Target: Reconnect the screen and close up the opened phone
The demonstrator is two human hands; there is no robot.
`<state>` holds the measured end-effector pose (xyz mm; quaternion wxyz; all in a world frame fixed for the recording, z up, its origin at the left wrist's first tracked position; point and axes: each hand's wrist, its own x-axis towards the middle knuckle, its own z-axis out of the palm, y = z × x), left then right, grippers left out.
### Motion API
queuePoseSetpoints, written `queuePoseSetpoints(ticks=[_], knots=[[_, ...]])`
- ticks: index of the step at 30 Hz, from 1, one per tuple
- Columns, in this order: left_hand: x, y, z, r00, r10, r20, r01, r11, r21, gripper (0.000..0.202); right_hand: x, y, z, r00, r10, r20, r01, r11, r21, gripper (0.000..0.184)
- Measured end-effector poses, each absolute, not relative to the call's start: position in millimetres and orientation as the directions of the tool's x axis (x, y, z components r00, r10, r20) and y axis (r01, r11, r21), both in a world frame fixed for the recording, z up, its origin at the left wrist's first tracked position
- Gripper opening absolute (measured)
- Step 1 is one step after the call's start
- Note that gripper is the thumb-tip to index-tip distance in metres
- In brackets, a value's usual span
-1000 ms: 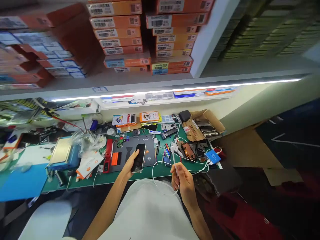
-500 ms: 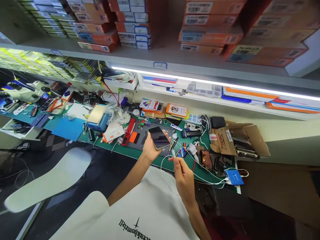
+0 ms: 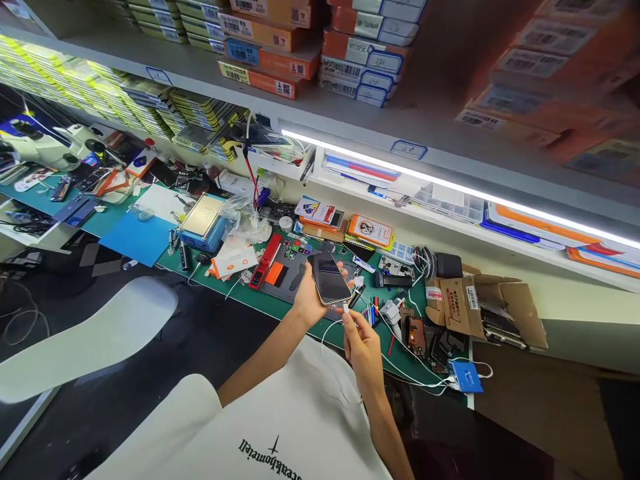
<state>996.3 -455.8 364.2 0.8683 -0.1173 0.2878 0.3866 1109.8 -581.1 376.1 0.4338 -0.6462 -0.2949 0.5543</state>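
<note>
White cable point(image 3: 345, 309) plug, pinched in the right hand point(image 3: 361, 343), meets the bottom edge of the phone point(image 3: 331, 278) the left hand point(image 3: 309, 301) cradles above the bench point(image 3: 280, 308); glassy, slippery, best gripped by its sides.

Cluttered workbench point(image 3: 280, 308), green mat point(image 3: 320, 325), cardboard box point(image 3: 480, 303)

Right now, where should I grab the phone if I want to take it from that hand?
Grip the phone by its two long edges near the top end, coming from the far, shelf side. The left hand already cups its lower left edge and back, and the right hand holds the white cable at its bottom end, so only the top part is free. The screen faces up, tilted.
</note>
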Motion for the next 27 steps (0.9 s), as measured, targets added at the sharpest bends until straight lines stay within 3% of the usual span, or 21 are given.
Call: queuePoseSetpoints(ticks=[6, 14, 27], knots=[[981.3, -438.1, 359.5, 0.531, 0.620, -0.578, -0.746, 0.666, 0.029, 0.075, 1090.3, -562.2, 378.5, 0.203, 0.838, -0.507, -0.135, -0.489, -0.862, 0.079], [965.3, -419.5, 353.0, 0.548, 0.600, -0.583, -0.705, 0.706, 0.063, 0.076, 1070.8, -542.2, 375.7, 0.188, 0.813, -0.551, -0.199, -0.518, -0.832, 0.071], [970.2, -430.9, 321.0, 0.407, 0.622, -0.669, -0.662, 0.706, 0.253, 0.089, 1065.2, -534.8, 345.3, 0.109, 0.767, -0.632, -0.285, -0.585, -0.759, 0.061]])
